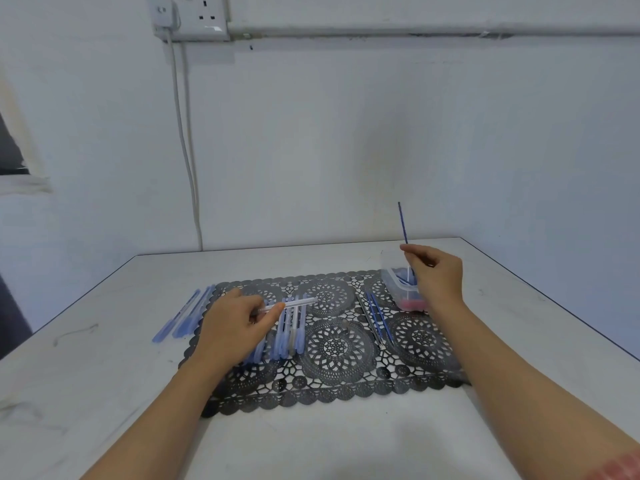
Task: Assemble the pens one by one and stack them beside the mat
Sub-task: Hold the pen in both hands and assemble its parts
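White table (311, 445) is carrying a black lace mat (339, 344). Over its left side the left hand (235, 323) is gripping a clear barrel (298, 302); at centre right the right hand (436, 275) is pinching a blue refill (402, 223) upright. Aligning them before pushing looks wise. Finished pens (183, 317) are lying left of the mat, a wall socket (204, 15) sitting upper left.

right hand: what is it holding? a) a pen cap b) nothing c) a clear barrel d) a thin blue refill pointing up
d, the right hand pinches a thin blue refill that sticks up above the clear container, while the clear barrel is in the left hand.
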Available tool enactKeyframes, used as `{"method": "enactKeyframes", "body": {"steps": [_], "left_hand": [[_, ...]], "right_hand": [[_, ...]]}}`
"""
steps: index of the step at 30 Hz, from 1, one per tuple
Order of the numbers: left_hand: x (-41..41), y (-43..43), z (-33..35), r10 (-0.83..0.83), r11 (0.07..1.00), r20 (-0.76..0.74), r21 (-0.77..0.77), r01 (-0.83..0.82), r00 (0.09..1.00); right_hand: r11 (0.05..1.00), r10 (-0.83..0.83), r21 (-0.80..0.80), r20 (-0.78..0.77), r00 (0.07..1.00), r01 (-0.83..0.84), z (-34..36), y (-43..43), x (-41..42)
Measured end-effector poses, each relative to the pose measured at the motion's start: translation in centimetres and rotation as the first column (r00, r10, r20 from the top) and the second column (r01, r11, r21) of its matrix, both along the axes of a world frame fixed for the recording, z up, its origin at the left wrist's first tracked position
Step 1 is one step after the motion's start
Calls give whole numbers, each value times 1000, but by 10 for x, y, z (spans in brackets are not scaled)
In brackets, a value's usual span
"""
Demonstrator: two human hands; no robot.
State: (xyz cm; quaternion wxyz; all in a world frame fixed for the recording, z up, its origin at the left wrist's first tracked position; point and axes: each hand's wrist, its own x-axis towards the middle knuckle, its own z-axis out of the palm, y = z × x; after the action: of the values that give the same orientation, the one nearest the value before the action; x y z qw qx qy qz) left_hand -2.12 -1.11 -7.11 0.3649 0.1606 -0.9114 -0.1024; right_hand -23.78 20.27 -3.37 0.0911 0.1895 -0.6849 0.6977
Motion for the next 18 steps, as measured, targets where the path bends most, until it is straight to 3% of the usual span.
{"method": "enactKeyframes", "body": {"steps": [3, 9, 13, 18], "left_hand": [[-1, -2, -1, -10, 1000, -1, -9, 10, 1000], [-2, -3, -2, 0, 1000, -2, -9, 0, 1000], [-1, -2, -1, -2, 1000, -11, 0, 2, 1000], [1, 0, 2, 5, 1000, -21, 9, -5, 1000]], "right_hand": [[998, 70, 10, -88, 994, -69, 2, -2, 5], [952, 191, 297, -398, 897, -71, -2, -11, 20], [888, 291, 453, -692, 661, 84, -16, -16, 22], [846, 423, 525, -767, 482, 92, -15, -20, 37]]}}
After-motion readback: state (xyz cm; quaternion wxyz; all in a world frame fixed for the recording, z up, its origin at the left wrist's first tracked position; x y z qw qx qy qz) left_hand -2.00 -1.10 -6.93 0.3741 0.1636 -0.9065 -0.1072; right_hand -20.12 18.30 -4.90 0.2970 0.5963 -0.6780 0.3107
